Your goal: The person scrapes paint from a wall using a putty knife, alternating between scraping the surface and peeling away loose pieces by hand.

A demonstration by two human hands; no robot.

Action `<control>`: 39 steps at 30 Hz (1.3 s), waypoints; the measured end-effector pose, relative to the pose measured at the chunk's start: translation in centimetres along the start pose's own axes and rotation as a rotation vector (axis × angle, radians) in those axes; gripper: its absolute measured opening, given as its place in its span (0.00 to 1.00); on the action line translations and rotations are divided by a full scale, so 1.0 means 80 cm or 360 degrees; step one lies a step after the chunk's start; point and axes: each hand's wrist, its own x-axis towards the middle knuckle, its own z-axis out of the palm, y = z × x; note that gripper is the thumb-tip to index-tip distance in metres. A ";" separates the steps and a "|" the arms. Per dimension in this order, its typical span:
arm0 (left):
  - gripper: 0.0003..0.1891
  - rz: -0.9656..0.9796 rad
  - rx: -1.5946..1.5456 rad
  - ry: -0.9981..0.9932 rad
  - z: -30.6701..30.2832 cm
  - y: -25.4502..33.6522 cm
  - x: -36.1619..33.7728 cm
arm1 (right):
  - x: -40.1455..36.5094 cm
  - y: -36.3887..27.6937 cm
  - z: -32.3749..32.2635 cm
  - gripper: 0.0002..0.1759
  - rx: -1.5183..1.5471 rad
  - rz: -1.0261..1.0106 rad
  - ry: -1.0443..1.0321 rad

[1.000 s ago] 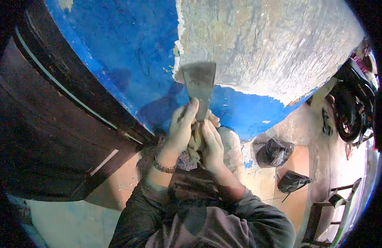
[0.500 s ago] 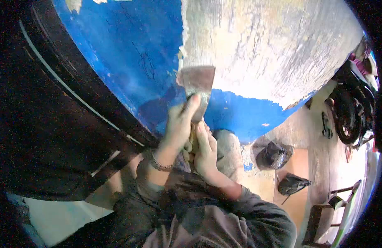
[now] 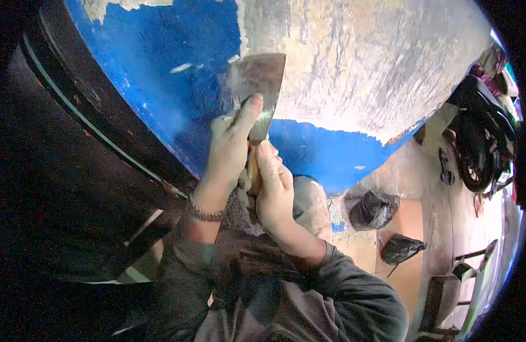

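A paint scraper [image 3: 264, 77] with a wide metal blade lies against the wall, its edge at the border between blue paint [image 3: 177, 62] and the bared, patchy grey-white surface [image 3: 342, 62]. My left hand [image 3: 227, 149] is closed on the scraper, its thumb pressed along the lower blade. Below it, my right hand [image 3: 275, 191] wraps the yellowish handle [image 3: 252, 171], with the thumb pointing up toward the blade. A pale paint flake [image 3: 181, 68] shows left of the blade, in front of the blue. Part of the handle is hidden by my fingers.
A dark door frame [image 3: 103, 134] runs down the left side. On the floor at right are two black plastic bags [image 3: 374, 210] and paint debris [image 3: 338, 219]. Farther right stand a motorcycle [image 3: 476, 142] and a chair-like frame [image 3: 462, 290].
Both hands have pushed the scraper up and slightly left along the paint border. Loose flakes now show beside the blade, and the view has shifted a little.
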 end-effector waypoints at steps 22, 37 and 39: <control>0.24 0.0098 0.0050 -0.0009 0.001 0.018 0.005 | -0.006 -0.036 0.026 0.17 0.0397 0.0042 -0.0055; 0.21 0.0080 -0.0258 -0.0051 0.010 -0.031 0.008 | -0.002 -0.012 -0.015 0.17 0.0187 0.0113 -0.0055; 0.18 0.0034 -0.0328 -0.0144 0.014 -0.033 0.000 | -0.009 -0.020 -0.038 0.22 0.0285 0.0424 -0.0139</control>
